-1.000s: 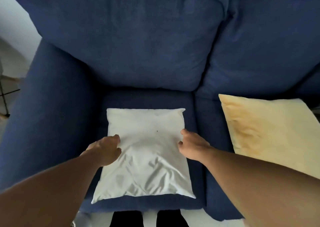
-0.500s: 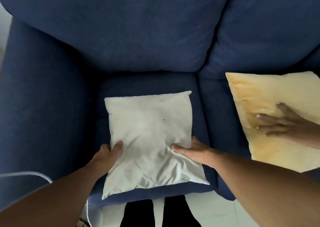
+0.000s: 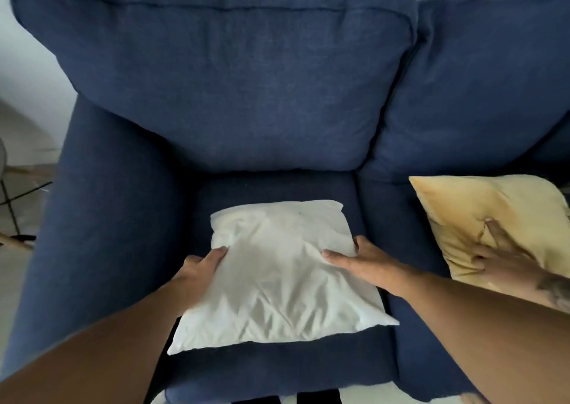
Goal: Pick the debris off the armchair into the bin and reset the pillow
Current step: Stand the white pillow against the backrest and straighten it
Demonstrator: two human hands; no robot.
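Both forearms reach in from the near edge toward the white pillow [image 3: 277, 271], which lies flat on the armchair [image 3: 117, 249] seat cushion, its near corners at the seat's front edge and its far edge well short of the back cushion [image 3: 234, 79]. Long axis runs roughly near-to-far, skewed a bit so the near end swings to the right

Left hand [image 3: 197, 272] clamps the pillow's left edge about midway: thumb on top of the fabric, other fingers hidden under/behind the edge. Right hand [image 3: 361, 263] grips the right edge opposite, fingers laid over the top, cloth bunched between them. So both hands closed on the pillow, one per side, approx level w/ each other, wrists low

Next move prob hinges on this: back cushion lies straight ahead & up from the hands, so the pillow needs lifting, tipping upright and pushing fwd against it. No debris I can make out on the seat, bar a tiny dark speck near the pillow's far edge; bin not in view

Further right, another person's hand [image 3: 505, 258] presses on a yellow pillow [image 3: 481, 212] on the next seat
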